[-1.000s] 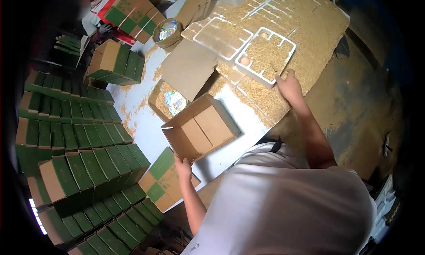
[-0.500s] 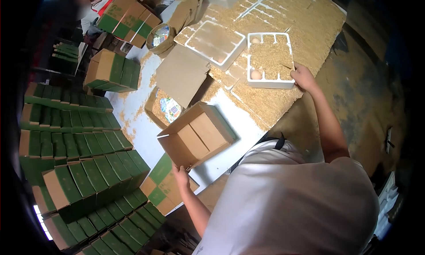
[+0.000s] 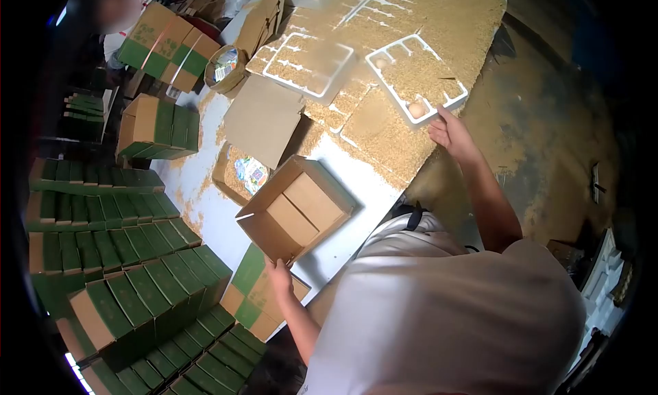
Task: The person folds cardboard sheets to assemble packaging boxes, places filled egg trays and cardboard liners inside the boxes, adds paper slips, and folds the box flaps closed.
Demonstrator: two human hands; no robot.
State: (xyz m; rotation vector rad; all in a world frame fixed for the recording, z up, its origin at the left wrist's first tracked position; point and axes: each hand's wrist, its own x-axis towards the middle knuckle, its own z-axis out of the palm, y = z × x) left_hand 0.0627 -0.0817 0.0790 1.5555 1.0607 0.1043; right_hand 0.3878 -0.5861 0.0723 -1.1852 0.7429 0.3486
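My left hand (image 3: 279, 277) grips the near corner of an open, empty cardboard box (image 3: 296, 210) on the white table (image 3: 211, 182). My right hand (image 3: 449, 131) is closed on the near edge of a white foam tray (image 3: 458, 95), tilted over the husk-covered trays. Husks fill that tray, and two eggs show in it: one (image 3: 416, 110) at the near corner, one (image 3: 381, 63) at the far left. A second white foam tray (image 3: 322, 90) lies to its left.
A brown cardboard sheet (image 3: 264, 117) lies beyond the box, with a husk-filled container (image 3: 229, 189) beside it. A round basket (image 3: 223, 73) stands farther back. Green and brown boxes (image 3: 144, 292) are stacked at the left. Another person (image 3: 116, 45) is at the back left, near a strapped carton (image 3: 161, 45).
The tray in my right hand has turned and its near corner now points toward me. My right hand has shifted from its right side to the near edge. My left hand stays on the box.
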